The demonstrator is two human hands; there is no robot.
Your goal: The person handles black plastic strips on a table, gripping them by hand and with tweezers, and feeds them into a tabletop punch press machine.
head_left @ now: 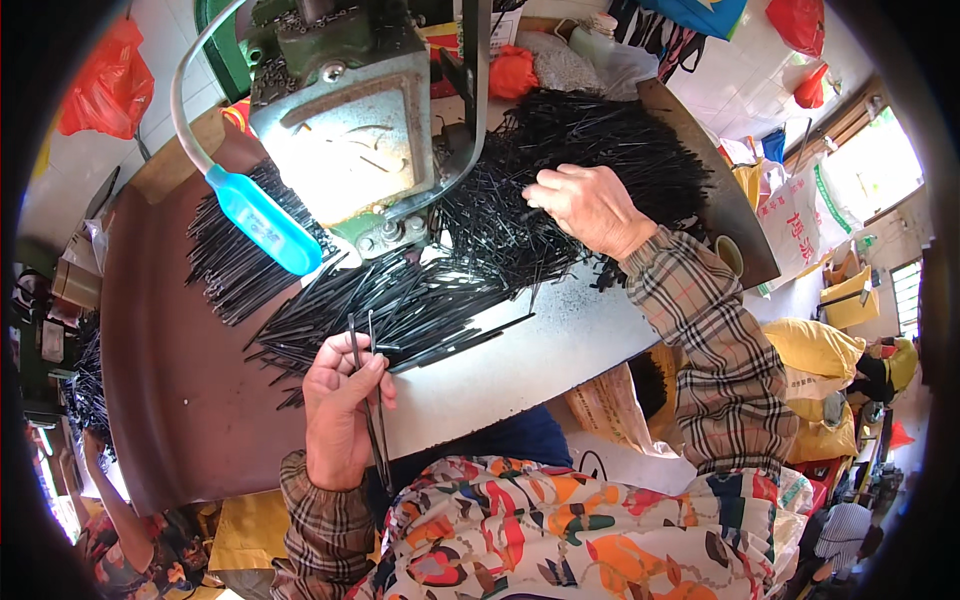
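Observation:
Two thin black rods (379, 425) are pinched between the thumb and fingers of my left hand (340, 395), at the near edge of the worktable. Just beyond that hand lies a loose heap of similar black rods (400, 300). My right hand (585, 208), its fingers curled together, is over the right side of a large tangled pile of black rods (610, 140); what its fingertips hold, if anything, I cannot make out. Between the heaps stands a green machine (350, 130) with a brightly lit metal face, its lower end close above the rods.
A blue lamp (262, 220) on a bent white cable hangs before the machine. More rods (235, 250) lie in rows at the left on the brown table surface (170, 400). Sacks (815, 360) stand at the right. Another person's arm (120, 500) shows at the lower left.

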